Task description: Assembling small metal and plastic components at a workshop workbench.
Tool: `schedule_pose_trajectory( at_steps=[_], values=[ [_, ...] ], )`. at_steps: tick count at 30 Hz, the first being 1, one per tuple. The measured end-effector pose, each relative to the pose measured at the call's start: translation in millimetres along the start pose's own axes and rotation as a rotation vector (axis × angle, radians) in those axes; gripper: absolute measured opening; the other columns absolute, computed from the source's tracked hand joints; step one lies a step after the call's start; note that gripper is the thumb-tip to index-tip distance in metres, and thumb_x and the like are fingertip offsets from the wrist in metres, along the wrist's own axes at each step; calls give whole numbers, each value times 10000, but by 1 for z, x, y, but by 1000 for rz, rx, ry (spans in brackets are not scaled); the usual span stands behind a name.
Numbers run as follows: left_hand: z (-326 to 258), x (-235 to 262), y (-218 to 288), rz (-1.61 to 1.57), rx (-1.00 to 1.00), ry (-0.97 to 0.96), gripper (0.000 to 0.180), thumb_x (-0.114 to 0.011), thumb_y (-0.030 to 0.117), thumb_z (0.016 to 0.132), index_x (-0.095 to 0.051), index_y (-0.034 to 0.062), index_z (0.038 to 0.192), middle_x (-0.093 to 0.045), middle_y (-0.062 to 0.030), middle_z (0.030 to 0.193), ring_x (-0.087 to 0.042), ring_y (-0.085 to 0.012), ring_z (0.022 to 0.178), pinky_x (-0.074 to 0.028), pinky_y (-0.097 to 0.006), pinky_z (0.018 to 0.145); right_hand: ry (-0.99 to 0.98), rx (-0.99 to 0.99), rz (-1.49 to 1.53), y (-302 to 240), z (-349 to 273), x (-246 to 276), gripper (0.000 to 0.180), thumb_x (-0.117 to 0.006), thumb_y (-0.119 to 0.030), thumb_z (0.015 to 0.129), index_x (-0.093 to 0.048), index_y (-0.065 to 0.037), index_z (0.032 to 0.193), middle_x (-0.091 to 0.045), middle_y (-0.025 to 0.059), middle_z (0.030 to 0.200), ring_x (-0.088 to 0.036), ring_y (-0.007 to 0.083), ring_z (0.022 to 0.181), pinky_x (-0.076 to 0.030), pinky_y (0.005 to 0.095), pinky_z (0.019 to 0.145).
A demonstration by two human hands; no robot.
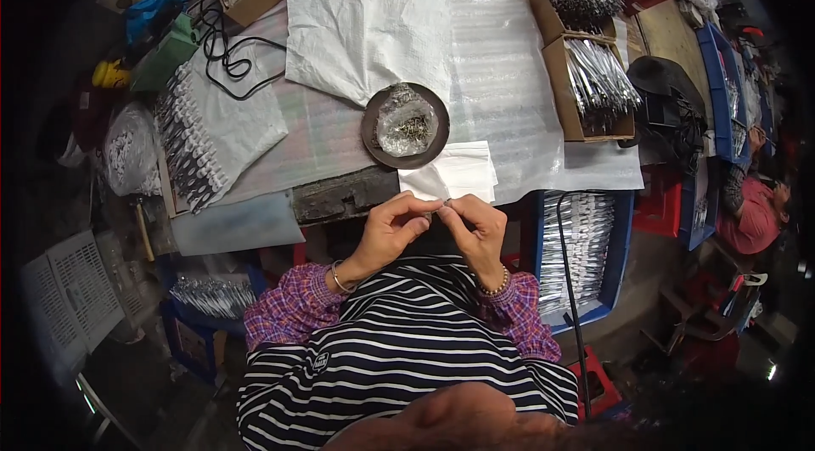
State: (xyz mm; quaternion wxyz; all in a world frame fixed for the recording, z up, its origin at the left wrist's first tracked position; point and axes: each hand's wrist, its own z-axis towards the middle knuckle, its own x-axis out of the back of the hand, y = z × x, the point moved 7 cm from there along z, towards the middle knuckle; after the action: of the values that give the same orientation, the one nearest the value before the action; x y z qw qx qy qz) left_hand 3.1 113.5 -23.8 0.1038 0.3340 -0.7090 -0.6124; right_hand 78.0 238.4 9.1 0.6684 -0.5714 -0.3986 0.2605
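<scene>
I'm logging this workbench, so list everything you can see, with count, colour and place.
round dish: one, dark, table centre, holding a clear bag of small metal bits
white sheet: one, behind the dish
white pad: one, beside the hands
cardboard boxes: two, brown, right, full of silvery pieces
blue crate: one, lower right
black cable: one, left
carded items: several rows, black and white, left
left hand: fingers pinching a small part, too small to identify
right hand: fingers meeting the left's

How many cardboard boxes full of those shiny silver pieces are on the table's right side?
2. One cardboard box sits at the far right of the table; the second cardboard box is just nearer the person, directly below it. Others may be hidden beyond view.
</scene>
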Motion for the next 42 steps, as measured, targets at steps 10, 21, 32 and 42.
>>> schedule_pose_trajectory(
  at_steps=[10, 21, 32, 42],
  values=[
    [2, -3, 7, 101, -86, -28, 290, -569, -79, 805, -641, 1, 1075, -539, -29, 852, -530, -83, 786, -432, -200, 720, -232, -726, 664, 42, -17, -19, 221, -562, -148, 865, -627, -19, 699, -581, -12, 629, -485, 28, 523, -332, 155, 454],
    [-33, -3, 66, 649, -875, 116, 253, -660, 39, 726, -654, 60, 978, -602, -47, 824, -585, -228, 710, -451, -349, 625, -424, -581, 715, 39, -22, -31, 300, -551, -218, 877, -592, 79, 867, -592, 114, 724, -521, 135, 529, -416, 214, 460],
    [-132, 109, 47, 683, -630, 624, 99, -688, 63, 740, -653, 75, 832, -620, -53, 816, -601, -221, 793, -479, -327, 701, -842, -932, 572, 51, -58, -89, 286, -530, -204, 939, -608, 64, 999, -591, 73, 722, -556, 135, 595, -480, 246, 521],
    [-360, 301, -104, 946, 402, 1346, 285, -593, 6, 727, -614, 65, 1005, -630, -157, 944, -601, -349, 856, -479, -411, 745, -824, -820, 335, 42, -57, -115, 177, -562, -90, 896, -629, 47, 985, -601, 51, 728, -549, 113, 622, -457, 232, 598]
  ],
)
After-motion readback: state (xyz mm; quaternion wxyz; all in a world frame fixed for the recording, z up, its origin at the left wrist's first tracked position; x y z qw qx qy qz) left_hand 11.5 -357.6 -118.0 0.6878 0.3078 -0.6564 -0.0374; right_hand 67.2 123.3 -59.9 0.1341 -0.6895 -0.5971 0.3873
